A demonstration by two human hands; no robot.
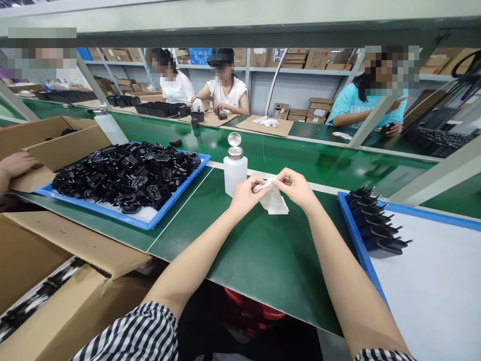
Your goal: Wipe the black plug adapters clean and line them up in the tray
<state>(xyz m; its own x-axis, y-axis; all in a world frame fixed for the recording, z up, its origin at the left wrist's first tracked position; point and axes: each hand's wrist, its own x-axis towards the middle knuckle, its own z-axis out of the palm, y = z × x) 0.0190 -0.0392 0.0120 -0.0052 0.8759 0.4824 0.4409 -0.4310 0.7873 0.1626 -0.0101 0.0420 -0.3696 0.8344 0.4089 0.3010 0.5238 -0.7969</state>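
My left hand [246, 194] and my right hand [296, 186] both pinch a white cloth [271, 199] just above the green table [259, 255]. The cloth hangs down between them and touches the table surface. Right behind my left hand stands a white plastic bottle [235, 171] with a silver pump top. A blue tray [124, 216] heaped with several black plug parts [128, 175] lies to the left. To the right, a row of black parts [376, 225] stands along the near-left edge of a second blue tray [432, 281].
Open cardboard boxes [56, 145] sit at the left, with another person's hand [15, 165] resting on one. A large box [67, 301] is at my lower left. Across the green conveyor [300, 150] several people work at stations, with shelves of cartons behind them.
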